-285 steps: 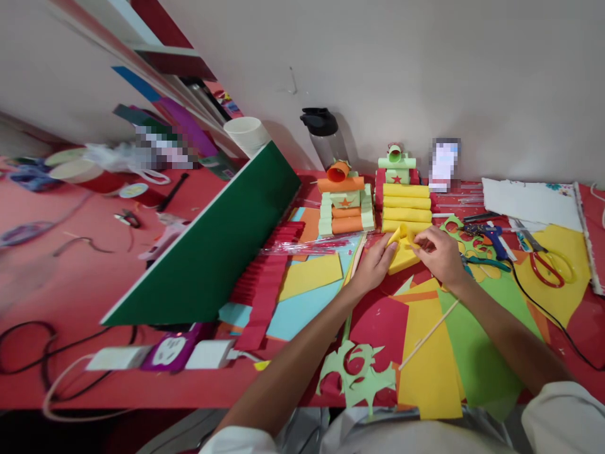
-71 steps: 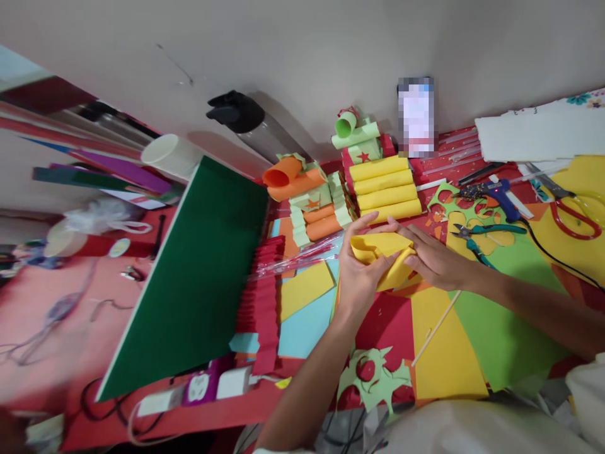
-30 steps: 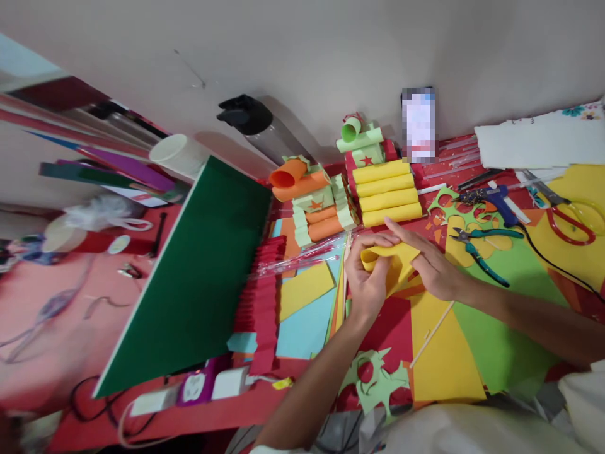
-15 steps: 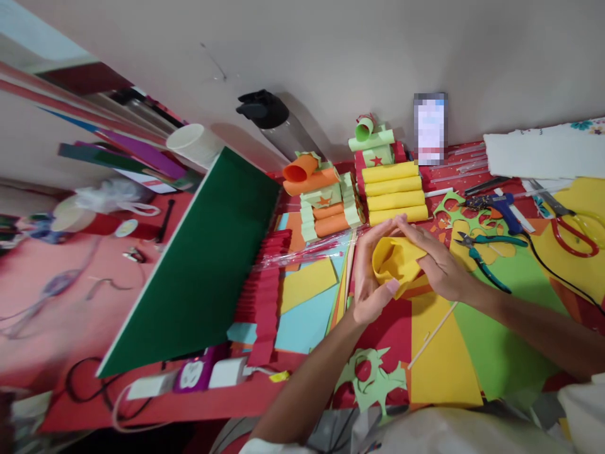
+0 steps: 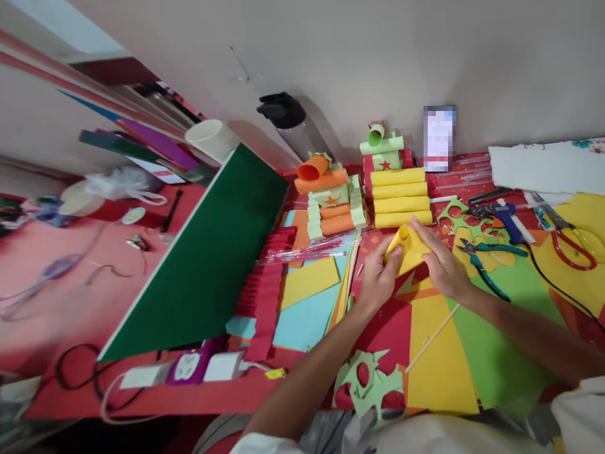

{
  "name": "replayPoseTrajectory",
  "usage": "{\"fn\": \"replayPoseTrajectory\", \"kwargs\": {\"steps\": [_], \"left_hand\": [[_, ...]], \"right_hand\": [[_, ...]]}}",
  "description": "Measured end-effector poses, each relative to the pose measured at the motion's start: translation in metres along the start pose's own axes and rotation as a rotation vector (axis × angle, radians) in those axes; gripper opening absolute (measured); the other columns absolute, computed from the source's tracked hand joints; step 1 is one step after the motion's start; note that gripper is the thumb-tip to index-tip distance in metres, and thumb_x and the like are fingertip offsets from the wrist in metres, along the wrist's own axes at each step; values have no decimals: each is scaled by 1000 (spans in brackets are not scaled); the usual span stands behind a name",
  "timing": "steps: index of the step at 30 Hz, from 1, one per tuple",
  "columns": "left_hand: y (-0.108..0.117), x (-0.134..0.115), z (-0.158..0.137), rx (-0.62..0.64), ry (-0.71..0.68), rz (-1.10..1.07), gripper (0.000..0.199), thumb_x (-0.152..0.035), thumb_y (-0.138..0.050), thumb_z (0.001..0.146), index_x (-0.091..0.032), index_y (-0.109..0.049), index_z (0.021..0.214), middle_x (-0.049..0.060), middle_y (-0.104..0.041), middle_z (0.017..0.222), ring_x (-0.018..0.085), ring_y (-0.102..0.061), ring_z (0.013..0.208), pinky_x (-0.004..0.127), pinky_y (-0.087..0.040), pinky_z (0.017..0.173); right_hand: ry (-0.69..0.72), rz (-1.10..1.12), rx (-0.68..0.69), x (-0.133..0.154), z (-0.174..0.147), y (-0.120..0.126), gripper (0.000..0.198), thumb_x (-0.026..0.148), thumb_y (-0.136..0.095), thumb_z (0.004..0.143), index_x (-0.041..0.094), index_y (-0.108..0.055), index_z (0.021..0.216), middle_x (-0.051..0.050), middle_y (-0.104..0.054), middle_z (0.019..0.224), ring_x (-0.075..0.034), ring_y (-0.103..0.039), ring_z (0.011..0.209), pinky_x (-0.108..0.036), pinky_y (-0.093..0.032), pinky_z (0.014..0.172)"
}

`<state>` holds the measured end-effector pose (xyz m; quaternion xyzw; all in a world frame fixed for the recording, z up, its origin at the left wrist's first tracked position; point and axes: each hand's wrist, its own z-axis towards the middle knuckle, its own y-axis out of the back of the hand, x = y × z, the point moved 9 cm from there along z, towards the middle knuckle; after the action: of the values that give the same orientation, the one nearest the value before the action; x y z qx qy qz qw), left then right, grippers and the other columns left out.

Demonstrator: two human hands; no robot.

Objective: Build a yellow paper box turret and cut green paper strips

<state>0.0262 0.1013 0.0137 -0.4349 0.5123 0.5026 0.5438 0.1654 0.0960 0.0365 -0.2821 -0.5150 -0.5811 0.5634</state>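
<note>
A sheet of yellow paper [image 5: 410,251], curled into a loose roll at its left end, is held up between my two hands. My left hand [image 5: 379,277] grips the rolled end, thumb pressed on its near side. On the other side, my right hand [image 5: 443,268] holds the paper's flatter right part, its fingers long and only slightly bent. Just behind the hands lies a stack of yellow paper rolls [image 5: 401,205]. Teal-handled cutters [image 5: 489,258] rest to the right of my right hand.
A green board [image 5: 198,265] leans at the left. Behind stand paper-roll figures [image 5: 331,198], a bottle [image 5: 295,126] and a phone [image 5: 439,142]. Scissors [image 5: 567,233] and a glue gun [image 5: 503,217] with a black cord lie right. A thin stick [image 5: 432,338] crosses coloured sheets in front.
The yellow paper has gone from a wide open loop between cupped hands to a tighter roll at the left. My left hand has closed on it. The view has shifted slightly.
</note>
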Motion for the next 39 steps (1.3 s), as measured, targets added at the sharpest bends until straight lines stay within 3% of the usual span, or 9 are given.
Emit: {"fn": "replayPoseTrajectory", "kwargs": {"steps": [4, 10, 14, 19, 22, 23, 28, 33, 39], "left_hand": [[-7, 8, 11, 28, 33, 10, 50, -60, -60, 97, -17, -70, 121, 1, -66, 80, 14, -53, 65, 24, -43, 60], [-7, 22, 16, 50, 175, -75, 44, -59, -67, 91, -17, -71, 100, 5, -71, 91, 21, -64, 83, 28, -50, 74], [-7, 24, 12, 65, 216, -38, 45, -61, -64, 92, -16, -71, 98, 4, -72, 87, 22, -65, 81, 29, -50, 71], [-12, 20, 13, 113, 204, -55, 49, -61, -64, 91, -15, -72, 104, 6, -75, 94, 24, -67, 84, 30, -52, 74], [-12, 21, 14, 116, 203, -80, 50, -61, -66, 91, -14, -73, 107, 7, -75, 97, 24, -68, 86, 30, -52, 75], [-12, 21, 15, 115, 205, -90, 51, -61, -66, 90, -14, -73, 107, 7, -75, 97, 24, -68, 86, 30, -52, 75], [-13, 18, 16, 115, 189, -90, 53, -65, -66, 89, -15, -73, 106, 7, -75, 96, 25, -68, 87, 30, -51, 76], [-13, 13, 16, 122, 186, -86, 52, -64, -67, 89, -15, -74, 102, 6, -75, 90, 24, -68, 84, 31, -52, 75], [-12, 15, 15, 109, 209, -121, 50, -63, -69, 89, -16, -73, 103, 6, -76, 92, 24, -69, 84, 32, -53, 76]], "right_hand": [[-121, 57, -11, -20, 0, -4, 64, 22, -36, 101, 28, -37, 165, 3, -38, 171, -20, -34, 160, -43, -25, 135], [-163, 71, 0, -17, 4, -1, 62, 24, -36, 102, 27, -42, 163, 2, -40, 170, -19, -36, 158, -40, -24, 134], [-85, -9, -3, -9, 4, 1, 61, 20, -37, 99, 26, -50, 158, -1, -48, 166, -19, -40, 156, -42, -28, 133], [-39, 51, -242, -8, 2, 16, 37, 18, -51, 91, 25, -71, 121, -8, -67, 141, -22, -60, 136, -41, -48, 118], [-82, 122, -372, -15, 0, 23, 10, 19, -59, 82, 26, -60, 90, -7, -70, 122, -23, -66, 120, -40, -55, 104], [-94, 119, -382, -16, 0, 23, 10, 19, -60, 80, 26, -54, 85, -7, -70, 119, -23, -67, 117, -40, -55, 101], [-88, 18, -371, -12, 3, 26, 10, 21, -60, 79, 26, -53, 83, -7, -62, 111, -24, -63, 113, -38, -55, 94], [-76, -16, -383, -11, 4, 35, 14, 20, -66, 81, 25, -53, 82, -1, -53, 88, -18, -56, 81, -31, -50, 73], [-110, -68, -216, -9, 13, 35, 18, 17, -69, 80, 25, -53, 84, 5, -50, 71, -13, -48, 63, -27, -43, 61]]}}
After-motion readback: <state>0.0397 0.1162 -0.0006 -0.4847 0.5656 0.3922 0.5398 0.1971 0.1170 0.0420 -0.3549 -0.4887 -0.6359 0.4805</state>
